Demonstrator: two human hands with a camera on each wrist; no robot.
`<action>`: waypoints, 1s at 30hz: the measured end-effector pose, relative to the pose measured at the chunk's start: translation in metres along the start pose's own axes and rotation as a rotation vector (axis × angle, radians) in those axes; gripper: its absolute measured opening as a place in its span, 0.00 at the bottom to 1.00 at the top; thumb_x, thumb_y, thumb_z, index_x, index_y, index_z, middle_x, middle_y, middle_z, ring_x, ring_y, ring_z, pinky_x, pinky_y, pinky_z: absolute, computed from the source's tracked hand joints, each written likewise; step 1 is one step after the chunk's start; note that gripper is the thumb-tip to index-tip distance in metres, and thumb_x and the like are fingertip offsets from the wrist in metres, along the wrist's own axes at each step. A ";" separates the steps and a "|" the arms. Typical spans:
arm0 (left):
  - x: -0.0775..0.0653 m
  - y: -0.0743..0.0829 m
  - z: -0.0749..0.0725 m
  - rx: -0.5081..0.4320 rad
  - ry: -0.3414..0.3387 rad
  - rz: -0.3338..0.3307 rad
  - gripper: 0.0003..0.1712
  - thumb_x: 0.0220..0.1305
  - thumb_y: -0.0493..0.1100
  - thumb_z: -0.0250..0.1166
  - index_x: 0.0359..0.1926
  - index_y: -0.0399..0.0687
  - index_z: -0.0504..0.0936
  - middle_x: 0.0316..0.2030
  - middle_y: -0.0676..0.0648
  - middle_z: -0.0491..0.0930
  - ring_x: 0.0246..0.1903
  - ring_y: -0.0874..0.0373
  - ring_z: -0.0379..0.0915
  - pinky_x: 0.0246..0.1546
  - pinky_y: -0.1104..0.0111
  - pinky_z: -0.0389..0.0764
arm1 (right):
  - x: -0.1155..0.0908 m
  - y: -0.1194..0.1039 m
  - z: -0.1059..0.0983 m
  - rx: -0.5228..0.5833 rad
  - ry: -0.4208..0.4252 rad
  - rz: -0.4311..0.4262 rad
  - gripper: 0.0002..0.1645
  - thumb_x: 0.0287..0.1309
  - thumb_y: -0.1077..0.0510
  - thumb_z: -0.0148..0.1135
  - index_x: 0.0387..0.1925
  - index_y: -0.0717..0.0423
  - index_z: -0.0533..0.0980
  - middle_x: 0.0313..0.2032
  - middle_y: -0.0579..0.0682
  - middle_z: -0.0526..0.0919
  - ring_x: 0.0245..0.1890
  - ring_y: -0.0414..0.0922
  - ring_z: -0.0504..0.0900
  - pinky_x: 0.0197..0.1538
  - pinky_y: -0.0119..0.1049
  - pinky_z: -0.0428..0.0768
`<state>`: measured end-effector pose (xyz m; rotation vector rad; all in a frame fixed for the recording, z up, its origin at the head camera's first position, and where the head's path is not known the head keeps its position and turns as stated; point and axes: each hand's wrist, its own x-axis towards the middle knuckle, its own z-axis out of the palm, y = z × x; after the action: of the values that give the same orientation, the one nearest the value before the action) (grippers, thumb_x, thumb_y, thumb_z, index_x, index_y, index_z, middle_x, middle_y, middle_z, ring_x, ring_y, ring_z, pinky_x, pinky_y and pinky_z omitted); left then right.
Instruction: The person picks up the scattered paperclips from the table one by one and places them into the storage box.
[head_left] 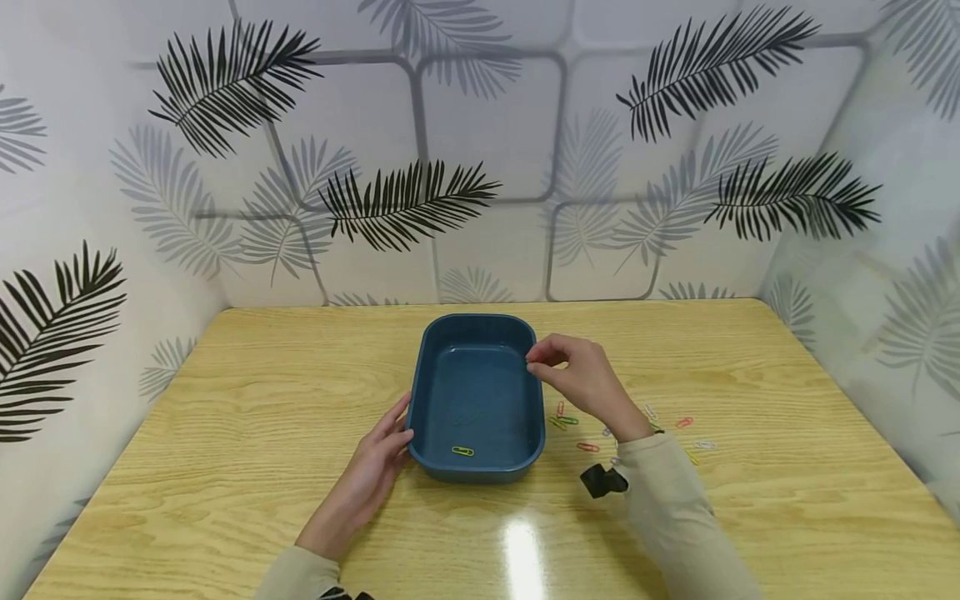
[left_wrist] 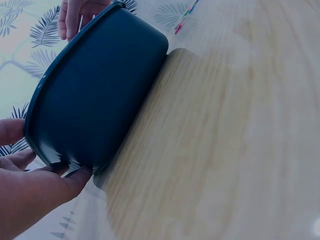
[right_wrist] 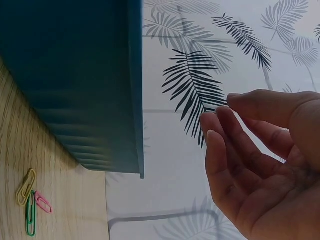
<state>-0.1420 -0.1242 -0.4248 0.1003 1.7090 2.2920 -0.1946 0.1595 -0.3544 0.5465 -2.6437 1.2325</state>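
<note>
A dark blue rectangular tray point(head_left: 480, 383) with rounded corners stands on the table. My left hand point(head_left: 375, 471) holds it by the left side, thumb at the rim and fingers against the outer wall. A yellow paper clip point(head_left: 462, 451) lies on the tray's floor, with a faint greenish clip shape point(head_left: 465, 419) just behind it. Above the tray's right rim is my right hand point(head_left: 581, 375), thumb and fingertips drawn close together. Nothing shows clearly between those fingertips in the right wrist view, and I cannot tell if they pinch a clip.
Right of the tray lie several loose paper clips, among them a red one point(head_left: 588, 447), a green one point(right_wrist: 30, 214) and a pink one point(right_wrist: 43, 201). Some are partly hidden under my right forearm. A leaf-patterned wall point(head_left: 487, 250) borders the wooden table point(head_left: 300, 358).
</note>
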 end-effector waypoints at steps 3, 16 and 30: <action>0.000 0.000 0.000 -0.003 0.003 -0.003 0.34 0.72 0.33 0.44 0.76 0.45 0.48 0.73 0.35 0.48 0.71 0.45 0.47 0.68 0.53 0.51 | 0.000 0.000 0.000 -0.004 -0.007 0.000 0.05 0.58 0.64 0.65 0.37 0.59 0.82 0.34 0.50 0.84 0.36 0.48 0.82 0.42 0.47 0.79; 0.000 0.000 0.000 -0.003 0.007 -0.006 0.34 0.72 0.33 0.45 0.76 0.46 0.49 0.73 0.36 0.49 0.70 0.45 0.47 0.67 0.53 0.51 | 0.001 0.002 0.000 -0.023 -0.046 0.033 0.07 0.58 0.64 0.65 0.38 0.61 0.82 0.35 0.50 0.84 0.36 0.48 0.82 0.43 0.47 0.79; 0.000 -0.001 -0.001 -0.008 0.013 -0.002 0.34 0.72 0.33 0.45 0.76 0.46 0.49 0.72 0.36 0.51 0.70 0.46 0.49 0.67 0.55 0.54 | -0.010 0.021 -0.019 -0.001 -0.080 0.080 0.10 0.63 0.59 0.63 0.42 0.61 0.81 0.37 0.51 0.83 0.37 0.48 0.81 0.39 0.41 0.79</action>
<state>-0.1417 -0.1248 -0.4258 0.0814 1.7047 2.3030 -0.1935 0.1888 -0.3600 0.5049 -2.7577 1.2566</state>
